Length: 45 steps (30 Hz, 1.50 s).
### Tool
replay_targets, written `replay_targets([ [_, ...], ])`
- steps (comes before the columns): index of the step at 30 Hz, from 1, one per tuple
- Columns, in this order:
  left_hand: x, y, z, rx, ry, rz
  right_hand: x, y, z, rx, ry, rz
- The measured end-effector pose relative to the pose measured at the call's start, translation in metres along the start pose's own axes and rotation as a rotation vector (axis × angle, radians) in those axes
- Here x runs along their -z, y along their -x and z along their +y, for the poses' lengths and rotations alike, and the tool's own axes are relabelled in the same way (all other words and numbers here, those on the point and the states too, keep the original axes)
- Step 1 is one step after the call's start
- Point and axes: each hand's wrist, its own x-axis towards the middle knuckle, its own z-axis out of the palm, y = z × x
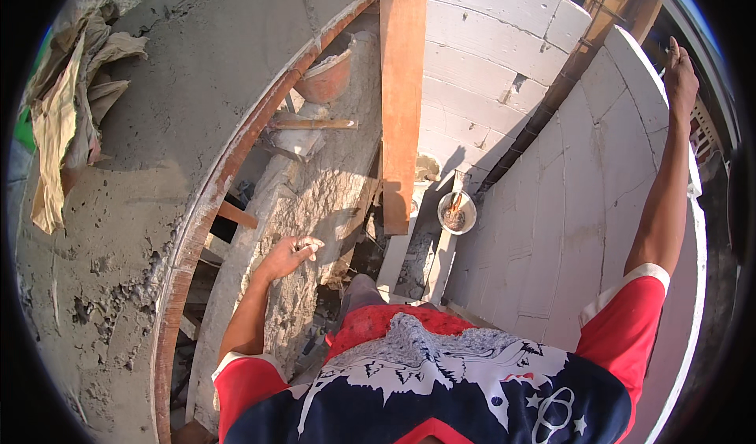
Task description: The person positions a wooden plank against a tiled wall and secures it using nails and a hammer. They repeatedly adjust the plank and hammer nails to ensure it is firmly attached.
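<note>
My left hand (290,257) hovers over the rough concrete ledge (276,223), its fingers loosely bent but apart, holding nothing; pale residue marks the fingertips. On the right, my arm is stretched out along the top of a white block wall (567,200). My right hand (681,82) is at the wall's upper edge, fingers bent and seemingly closed on it, though partly hidden. Between the walls below stands a round bucket (457,212) with a wooden-handled tool (454,201) inside.
A wooden post (402,98) stands upright in front of me. Left of it, a brown board (228,168) edges a grey cement surface (181,90) with crumpled paper sacks (67,121). An orange bucket (327,80) sits on the ledge. Planks (439,267) lie below, near another white block wall (480,66).
</note>
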Motion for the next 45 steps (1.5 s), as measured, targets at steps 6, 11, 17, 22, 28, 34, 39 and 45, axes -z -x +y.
replay_targets([
  [6,0.000,0.007,0.082,-0.062,-0.053,0.073,-0.011,0.205,-0.193,0.507,-0.329,-0.679],
  [11,-0.002,-0.004,0.134,-0.226,-0.217,0.047,-0.066,0.332,-0.218,0.176,-0.685,-1.147],
  [17,0.002,-0.016,0.165,-0.341,-0.304,-0.016,-0.166,0.358,-0.190,-0.455,-1.071,-1.292],
  [22,0.013,-0.018,0.184,-0.379,-0.390,0.004,-0.167,0.374,-0.200,-0.634,-1.313,-1.622],
  [28,0.064,0.017,0.163,-0.189,-0.349,-0.040,-0.228,0.326,-0.065,-1.073,-1.090,-0.857],
  [34,0.096,0.048,0.241,-0.261,0.028,0.252,-0.246,0.365,0.050,-0.835,-0.552,-0.743],
  [39,0.115,-0.037,0.361,-0.754,0.582,0.333,-0.232,0.448,0.036,-0.979,-0.680,-0.890],
  [45,0.275,-0.165,0.459,-0.743,1.071,0.657,-0.209,0.533,-0.008,-0.943,-0.813,-0.877],
])
